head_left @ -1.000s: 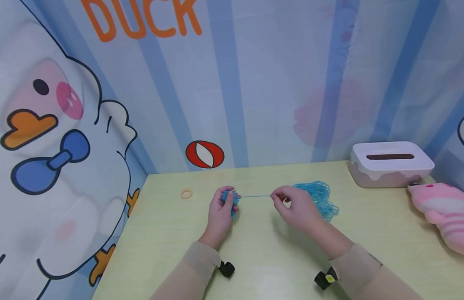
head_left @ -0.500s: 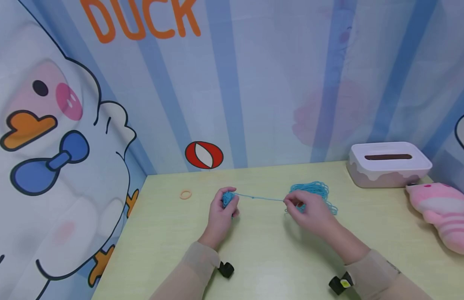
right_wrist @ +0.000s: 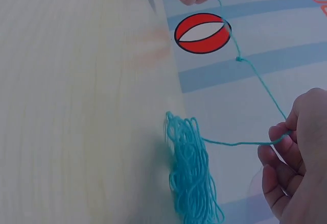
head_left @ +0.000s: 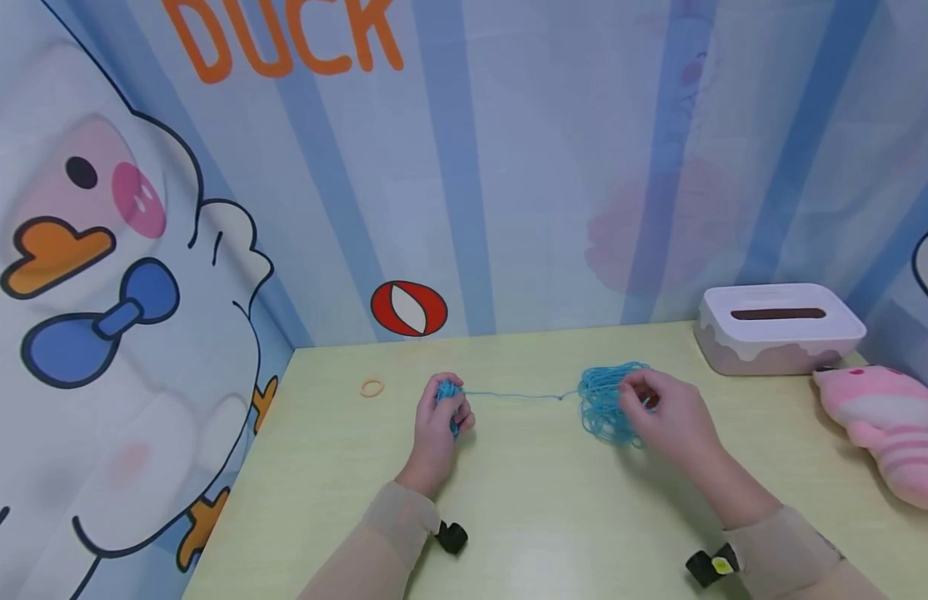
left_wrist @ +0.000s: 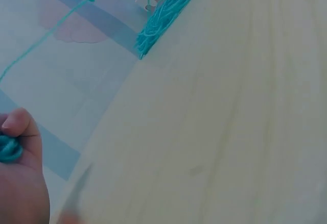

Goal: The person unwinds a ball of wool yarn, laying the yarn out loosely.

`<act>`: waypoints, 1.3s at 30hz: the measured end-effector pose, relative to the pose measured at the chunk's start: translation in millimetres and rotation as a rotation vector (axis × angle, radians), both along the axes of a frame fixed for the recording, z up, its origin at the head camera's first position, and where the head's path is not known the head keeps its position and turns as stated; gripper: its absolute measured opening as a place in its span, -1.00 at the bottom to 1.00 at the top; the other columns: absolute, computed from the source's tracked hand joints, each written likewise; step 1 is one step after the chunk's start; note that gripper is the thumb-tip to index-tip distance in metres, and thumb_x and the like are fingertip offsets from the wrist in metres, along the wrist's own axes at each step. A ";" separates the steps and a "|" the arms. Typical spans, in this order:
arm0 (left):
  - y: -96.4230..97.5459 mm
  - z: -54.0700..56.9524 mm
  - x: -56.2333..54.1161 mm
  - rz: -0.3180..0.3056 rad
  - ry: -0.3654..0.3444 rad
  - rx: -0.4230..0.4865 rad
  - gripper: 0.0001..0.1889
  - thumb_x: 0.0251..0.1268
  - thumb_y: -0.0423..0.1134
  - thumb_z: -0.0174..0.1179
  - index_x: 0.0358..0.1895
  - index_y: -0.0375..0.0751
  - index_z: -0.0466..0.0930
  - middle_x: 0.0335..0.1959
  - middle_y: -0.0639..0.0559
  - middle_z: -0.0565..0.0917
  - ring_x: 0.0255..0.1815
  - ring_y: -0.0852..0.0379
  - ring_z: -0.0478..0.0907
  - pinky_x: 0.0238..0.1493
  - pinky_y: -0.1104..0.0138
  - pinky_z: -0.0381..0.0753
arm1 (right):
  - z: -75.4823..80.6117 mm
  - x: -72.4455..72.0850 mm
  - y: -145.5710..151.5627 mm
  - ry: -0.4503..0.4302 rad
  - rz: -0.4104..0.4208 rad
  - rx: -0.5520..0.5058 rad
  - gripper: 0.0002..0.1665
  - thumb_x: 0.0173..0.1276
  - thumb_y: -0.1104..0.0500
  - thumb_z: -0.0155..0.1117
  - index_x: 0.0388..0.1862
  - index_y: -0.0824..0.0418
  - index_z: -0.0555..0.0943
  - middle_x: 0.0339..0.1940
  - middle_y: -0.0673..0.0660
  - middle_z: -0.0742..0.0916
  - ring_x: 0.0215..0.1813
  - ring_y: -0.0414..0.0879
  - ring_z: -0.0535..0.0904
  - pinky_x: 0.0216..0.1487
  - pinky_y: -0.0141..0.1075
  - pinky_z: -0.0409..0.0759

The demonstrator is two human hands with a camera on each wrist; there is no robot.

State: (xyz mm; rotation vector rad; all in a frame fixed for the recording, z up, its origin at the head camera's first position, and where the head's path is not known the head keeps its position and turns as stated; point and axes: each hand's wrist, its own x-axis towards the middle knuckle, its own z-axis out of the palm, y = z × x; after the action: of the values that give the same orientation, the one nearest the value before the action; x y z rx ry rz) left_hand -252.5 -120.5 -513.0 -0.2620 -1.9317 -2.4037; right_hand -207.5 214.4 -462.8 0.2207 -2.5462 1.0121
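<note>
My left hand (head_left: 434, 429) grips a small wound ball of blue yarn (head_left: 447, 390), with the thumb laid across it; much of the ball is hidden by the fingers. From it a single yarn strand (right_wrist: 263, 84) runs over to my right hand (head_left: 677, 417), which pinches it between thumb and forefinger. A small knot (right_wrist: 239, 58) shows partway along this strand. Beyond the pinch, the strand drops to a loose hank of blue yarn (right_wrist: 190, 175) lying on the table. In the head view the right fingertips overlap that hank's right side.
An orange ring-shaped band (head_left: 371, 387) lies left of the left hand. At the back right stands a white and pinkish tissue box (head_left: 780, 333), with a pink striped plush toy (head_left: 891, 433) in front of it. A printed curtain (head_left: 539, 167) hangs behind the table (head_left: 524, 517).
The right hand has moved rightward along the strand, from left of the hank to its right side, lengthening the stretch between the hands. The left hand stays in place, still gripping the ball.
</note>
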 end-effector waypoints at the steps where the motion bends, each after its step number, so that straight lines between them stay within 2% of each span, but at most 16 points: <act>1: 0.1 0.4 0.0 0.011 -0.007 0.003 -0.81 0.62 -0.38 -0.10 0.13 -0.16 0.43 -0.42 0.04 0.30 -0.44 0.10 0.28 -0.35 0.35 0.39 | 0.0 0.5 3.2 -0.012 -0.013 -0.002 -0.80 0.57 0.17 0.30 -0.08 0.23 0.81 -0.30 0.06 0.83 -0.25 -0.10 0.65 -0.17 -0.32 0.65; 3: 0.2 1.2 0.3 0.035 -0.025 0.020 -0.83 0.68 -0.36 -0.10 0.11 -0.10 0.45 -0.39 0.03 0.35 -0.41 0.10 0.32 -0.32 0.34 0.42 | -0.2 1.4 10.2 -0.044 -0.039 0.003 -0.77 0.60 0.13 0.28 -0.04 0.23 0.80 -0.27 0.09 0.84 -0.23 -0.08 0.66 -0.17 -0.31 0.64; 8: -0.3 3.3 2.4 0.074 -0.046 0.046 -0.85 0.72 -0.29 -0.09 0.10 -0.10 0.47 -0.31 -0.02 0.40 -0.40 0.09 0.36 -0.34 0.34 0.48 | -2.8 1.4 28.8 -0.154 -0.092 0.027 -0.66 0.66 0.03 0.20 0.05 0.24 0.77 -0.18 0.16 0.85 -0.18 -0.02 0.68 -0.14 -0.24 0.62; 12: -1.0 3.3 2.2 0.077 -0.056 0.038 -0.84 0.77 -0.22 -0.08 0.14 -0.09 0.49 -0.24 -0.02 0.46 -0.41 0.09 0.38 -0.34 0.36 0.52 | -7.8 -2.8 43.1 -0.205 -0.111 0.069 -0.65 0.64 0.04 0.18 0.03 0.25 0.78 -0.19 0.17 0.85 -0.21 -0.03 0.65 -0.17 -0.23 0.56; 15: -1.4 1.6 0.1 0.055 -0.070 0.027 -0.81 0.82 -0.19 -0.07 0.22 -0.11 0.46 -0.18 -0.05 0.51 -0.40 0.10 0.42 -0.33 0.38 0.57 | -11.6 -6.7 52.1 -0.248 -0.123 0.101 -0.63 0.62 0.06 0.18 0.04 0.29 0.79 -0.16 0.21 0.85 -0.21 -0.01 0.65 -0.18 -0.19 0.56; 19: -2.0 -1.7 -1.5 0.022 -0.080 -0.014 -0.74 0.87 -0.09 -0.08 0.34 -0.07 0.42 -0.11 -0.03 0.55 -0.41 0.12 0.49 -0.30 0.40 0.66 | -17.2 -10.6 60.1 -0.339 -0.126 0.129 -0.59 0.61 0.07 0.22 0.10 0.37 0.79 -0.02 0.34 0.87 -0.07 0.24 0.75 -0.03 0.07 0.70; 21: -2.1 -2.7 -1.5 0.008 -0.071 -0.034 -0.72 0.87 -0.04 -0.07 0.37 -0.01 0.41 -0.08 -0.01 0.55 -0.41 0.12 0.51 -0.28 0.39 0.69 | -21.1 -12.3 61.7 -0.376 -0.116 0.147 -0.60 0.61 0.07 0.26 0.10 0.36 0.81 0.03 0.37 0.87 0.07 0.37 0.76 0.09 0.23 0.70; 23: -2.1 -3.1 -1.2 -0.005 -0.061 -0.051 -0.70 0.86 0.01 -0.06 0.40 0.04 0.40 -0.05 -0.02 0.56 -0.40 0.12 0.53 -0.26 0.39 0.72 | -24.7 -13.9 61.3 -0.384 -0.104 0.161 -0.63 0.60 0.07 0.31 0.07 0.33 0.83 0.03 0.36 0.88 0.14 0.41 0.75 0.15 0.28 0.67; 26: -1.4 -3.1 -1.0 -0.023 -0.047 -0.064 -0.65 0.84 0.06 -0.03 0.43 0.05 0.38 -0.02 -0.07 0.56 -0.37 0.12 0.55 -0.22 0.37 0.75 | -27.0 -15.0 57.7 -0.345 -0.109 0.146 -0.68 0.56 0.09 0.37 0.04 0.31 0.82 0.00 0.34 0.85 0.02 0.34 0.74 0.01 0.14 0.68; 28: -0.7 -2.6 -0.6 -0.031 -0.044 -0.070 -0.64 0.83 0.06 -0.02 0.44 0.06 0.37 -0.01 -0.08 0.56 -0.36 0.12 0.56 -0.20 0.36 0.75 | -24.6 -14.4 51.2 -0.268 -0.125 0.101 -0.73 0.54 0.14 0.36 0.01 0.30 0.79 -0.01 0.34 0.80 -0.09 0.23 0.68 -0.11 -0.01 0.62; 31: 0.1 -2.0 -0.1 -0.045 -0.041 -0.062 -0.67 0.85 0.01 -0.03 0.45 0.07 0.36 -0.03 -0.08 0.56 -0.36 0.11 0.53 -0.22 0.37 0.72 | -18.2 -12.4 32.6 -0.078 -0.129 0.014 -0.81 0.47 0.26 0.30 -0.05 0.31 0.76 -0.02 0.32 0.73 -0.15 0.13 0.59 -0.17 -0.17 0.51; 33: 0.5 -1.7 0.2 -0.058 -0.039 -0.049 -0.69 0.85 -0.04 -0.03 0.45 0.08 0.36 -0.06 -0.05 0.56 -0.37 0.10 0.50 -0.23 0.37 0.69 | -14.5 -10.8 13.2 0.066 -0.083 -0.034 -0.84 0.40 0.35 0.27 -0.13 0.31 0.75 -0.08 0.29 0.73 -0.18 0.13 0.60 -0.18 -0.19 0.54; 35: 0.7 -1.9 -0.1 -0.071 -0.040 -0.038 -0.70 0.86 -0.07 -0.04 0.45 0.08 0.36 -0.08 -0.03 0.55 -0.37 0.10 0.46 -0.24 0.37 0.65 | -12.3 -9.6 -9.8 0.140 0.001 -0.040 -0.83 0.38 0.38 0.27 -0.13 0.30 0.76 -0.10 0.24 0.77 -0.15 0.12 0.66 -0.14 -0.15 0.65; 37: 1.2 -1.6 0.1 -0.078 -0.041 -0.031 -0.72 0.86 -0.09 -0.05 0.44 0.08 0.36 -0.12 -0.01 0.54 -0.37 0.10 0.43 -0.26 0.37 0.61 | -11.2 -8.2 -34.6 0.121 0.116 -0.020 -0.79 0.46 0.34 0.30 -0.02 0.29 0.78 -0.03 0.20 0.81 -0.05 0.12 0.75 0.00 -0.08 0.77; 39: 2.1 -0.3 0.8 -0.082 -0.042 -0.031 -0.73 0.87 -0.09 -0.06 0.42 0.07 0.36 -0.16 0.00 0.51 -0.37 0.10 0.40 -0.26 0.37 0.58 | -11.4 -7.2 -59.0 0.024 0.218 0.022 -0.71 0.58 0.24 0.31 0.19 0.25 0.76 0.14 0.17 0.83 0.16 0.13 0.78 0.19 0.09 0.79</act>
State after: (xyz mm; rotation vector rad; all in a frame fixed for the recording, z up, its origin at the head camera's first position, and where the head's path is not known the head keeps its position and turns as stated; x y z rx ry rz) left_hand -251.7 -118.4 -513.3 -0.2999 -2.0161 -2.4500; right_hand -214.7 155.4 -474.2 0.5238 -2.5530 1.0524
